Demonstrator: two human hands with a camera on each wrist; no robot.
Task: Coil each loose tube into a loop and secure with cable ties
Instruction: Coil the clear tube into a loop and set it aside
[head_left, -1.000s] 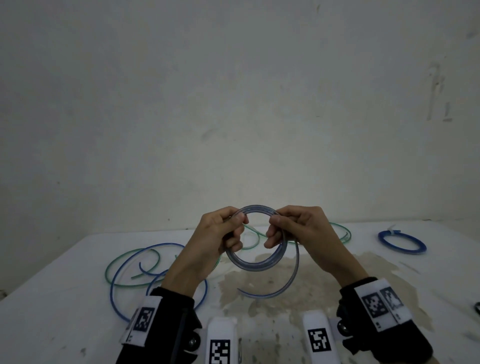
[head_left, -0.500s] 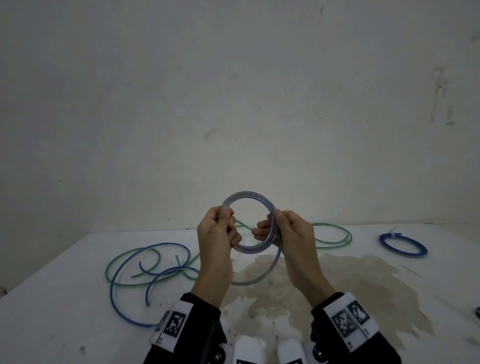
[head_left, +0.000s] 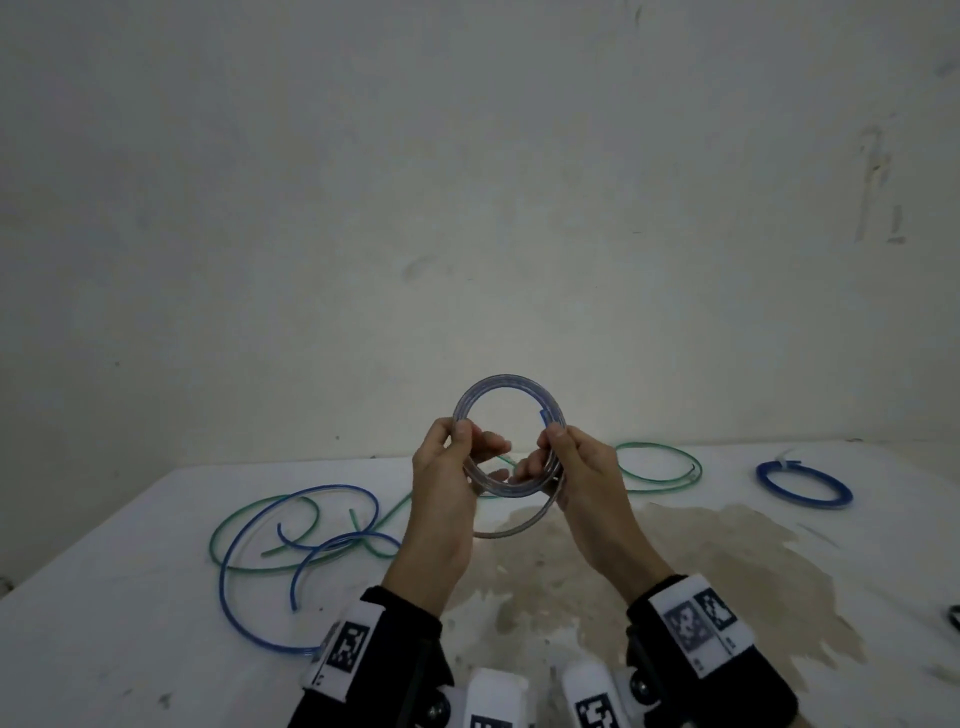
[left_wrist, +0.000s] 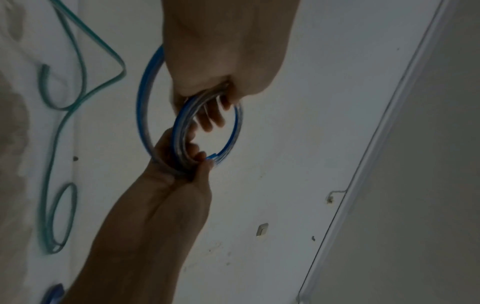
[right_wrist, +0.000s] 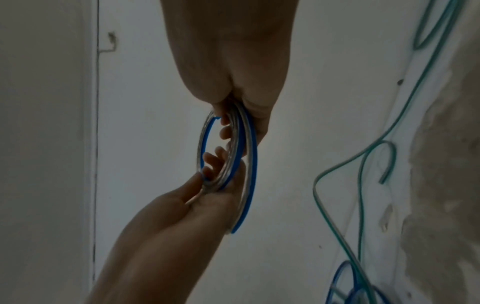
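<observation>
- Both hands are holding the coiled clear tube up above the counter.
- Left hand grip is pinching the coil's left side, right hand grip is pinching its right side.
- Loose tail is hanging below.
- Blue tube and green tube are lying loose on the counter.

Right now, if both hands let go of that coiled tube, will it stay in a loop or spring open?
Probably it springs open: the coiled tube shows no tie, and its loose tail already bows away below. It looks springy rather than floppy, since only the left hand and right hand pinch its turns together.
</observation>
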